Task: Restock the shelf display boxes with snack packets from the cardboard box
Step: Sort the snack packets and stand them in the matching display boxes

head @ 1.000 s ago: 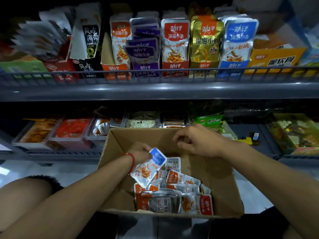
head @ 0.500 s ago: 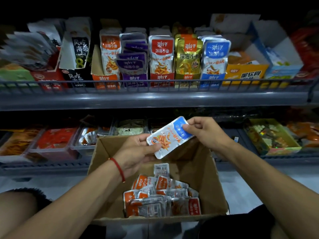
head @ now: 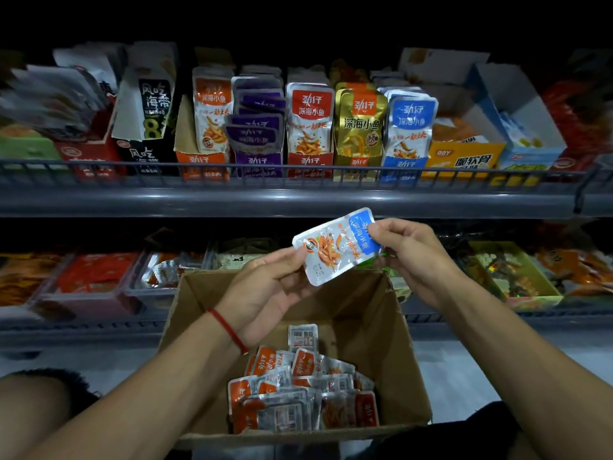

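Now we are holding one blue-topped snack packet (head: 336, 245) above the open cardboard box (head: 394, 330): our left hand (head: 265, 293) is pinching its lower edge at 7 o'clock, fingers curled, and our right hand (head: 411, 254) is pinching its blue end at 3 o'clock. Down in the box, a loose heap of orange and red packets (head: 302, 390) is lying toward the near wall, some showing silver backs. At 12 o'clock, on the upper shelf (head: 298, 197), display boxes are standing in a row, the blue display box (head: 403, 161) holding upright blue packets beside gold, red, purple and orange ones. Trays on the lower shelf are sitting in shadow, their contents hard to make out; the far left packets are blurring.
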A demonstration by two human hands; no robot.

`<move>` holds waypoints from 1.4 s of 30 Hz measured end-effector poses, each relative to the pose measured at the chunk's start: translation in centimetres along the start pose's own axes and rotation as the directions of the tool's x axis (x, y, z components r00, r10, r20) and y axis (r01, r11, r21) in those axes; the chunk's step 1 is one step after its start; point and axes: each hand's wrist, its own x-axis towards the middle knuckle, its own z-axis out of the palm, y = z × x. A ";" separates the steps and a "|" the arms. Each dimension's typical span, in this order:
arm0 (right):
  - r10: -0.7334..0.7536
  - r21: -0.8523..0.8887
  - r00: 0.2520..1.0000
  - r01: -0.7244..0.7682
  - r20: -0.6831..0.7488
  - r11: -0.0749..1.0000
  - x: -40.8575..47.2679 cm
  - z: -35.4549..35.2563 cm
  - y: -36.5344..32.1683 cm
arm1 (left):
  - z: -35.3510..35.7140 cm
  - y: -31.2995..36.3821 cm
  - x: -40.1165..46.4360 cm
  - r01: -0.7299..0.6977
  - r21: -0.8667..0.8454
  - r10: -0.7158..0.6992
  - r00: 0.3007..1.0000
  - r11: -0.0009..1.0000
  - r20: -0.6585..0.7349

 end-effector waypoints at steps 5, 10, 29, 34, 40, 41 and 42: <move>-0.101 -0.038 0.992 0.098 -0.070 0.994 -0.4 -1.5 -0.9 | 0.0 -0.1 -0.1 -0.063 0.098 0.062 0.998 0.993 0.013; -0.313 -0.227 0.922 0.262 -0.229 0.938 -0.6 -5.2 -3.1 | -0.2 0.1 0.0 -0.059 0.171 0.065 0.997 0.983 -0.028; -0.789 -0.859 0.614 0.408 0.007 0.310 6.2 -7.6 -14.2 | -0.8 0.4 0.0 -0.079 0.287 0.092 0.995 0.955 -0.033; -0.758 -0.949 0.638 0.304 0.136 0.087 7.3 -6.7 -13.2 | -0.9 0.6 0.0 -0.072 0.288 0.086 0.996 0.955 -0.036; -0.884 -0.948 0.460 0.312 0.087 0.069 5.4 -5.8 -10.7 | -1.6 -0.1 0.4 -0.009 0.407 0.065 0.990 0.913 -0.126; -0.895 -0.938 0.436 0.340 0.092 0.069 4.7 -5.5 -10.0 | -1.8 -0.3 0.6 0.019 0.440 0.051 0.988 0.898 -0.147; -0.900 -0.924 0.425 0.375 0.101 0.074 4.1 -5.1 -9.3 | -2.2 -0.7 0.8 0.048 0.468 0.035 0.985 0.882 -0.167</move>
